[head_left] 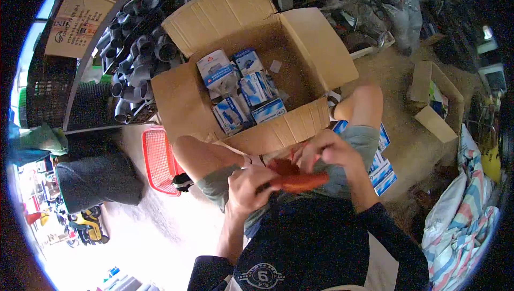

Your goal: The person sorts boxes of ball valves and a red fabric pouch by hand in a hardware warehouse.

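Observation:
A reddish-brown object (304, 183), blurred and hard to identify, is above my lap. My left hand (251, 188) is closed around its left end. Over its upper right side is my right hand (327, 151), with curled fingers smeared by motion; whether they grip anything is unclear. Just beyond my hands, a large open cardboard box (184, 97) stands between my legs. Inside it are several blue-and-white small boxes (250, 89), grouped on the left and toward the near side.
A red basket (159, 163) is left of my leg. More blue-and-white boxes (382, 174) lie right of my leg. Farther right are a smaller open carton (423, 85) and striped sacks (461, 213). Dark pipe fittings (140, 50) fill a rack at upper left.

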The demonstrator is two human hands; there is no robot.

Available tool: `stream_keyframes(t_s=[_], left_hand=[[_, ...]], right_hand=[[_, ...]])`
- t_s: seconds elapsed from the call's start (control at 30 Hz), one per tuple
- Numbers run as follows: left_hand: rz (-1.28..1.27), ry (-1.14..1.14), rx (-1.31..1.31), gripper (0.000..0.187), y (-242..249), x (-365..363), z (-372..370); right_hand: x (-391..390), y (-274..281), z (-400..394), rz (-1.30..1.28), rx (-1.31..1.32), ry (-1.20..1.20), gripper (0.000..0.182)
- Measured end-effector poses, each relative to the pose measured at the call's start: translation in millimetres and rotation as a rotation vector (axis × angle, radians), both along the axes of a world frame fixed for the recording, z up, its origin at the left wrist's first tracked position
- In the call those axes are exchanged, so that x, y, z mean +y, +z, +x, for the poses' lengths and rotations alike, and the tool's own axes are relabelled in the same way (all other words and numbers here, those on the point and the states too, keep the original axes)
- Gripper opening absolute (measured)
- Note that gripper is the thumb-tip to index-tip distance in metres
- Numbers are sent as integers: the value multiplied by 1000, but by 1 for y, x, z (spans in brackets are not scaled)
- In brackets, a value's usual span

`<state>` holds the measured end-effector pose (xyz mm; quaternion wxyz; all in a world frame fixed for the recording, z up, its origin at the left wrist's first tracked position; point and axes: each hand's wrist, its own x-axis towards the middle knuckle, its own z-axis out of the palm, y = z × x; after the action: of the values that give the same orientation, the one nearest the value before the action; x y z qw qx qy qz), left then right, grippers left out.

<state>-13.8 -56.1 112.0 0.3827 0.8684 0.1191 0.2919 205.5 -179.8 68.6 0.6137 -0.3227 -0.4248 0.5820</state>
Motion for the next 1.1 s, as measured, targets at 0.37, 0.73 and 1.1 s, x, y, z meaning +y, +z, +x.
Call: stream_keyframes(t_s=[0.37, 0.73, 1.1], left_hand=[[-156, 157, 475, 41, -10, 24, 57], [-547, 368, 524, 26, -104, 85, 69], [563, -537, 1066, 73, -322, 119, 152]], right_hand=[[54, -28, -86, -540, 1487, -136, 77], [57, -68, -64, -598, 1621, -24, 83], [33, -40, 54, -168, 1460, -836, 72]])
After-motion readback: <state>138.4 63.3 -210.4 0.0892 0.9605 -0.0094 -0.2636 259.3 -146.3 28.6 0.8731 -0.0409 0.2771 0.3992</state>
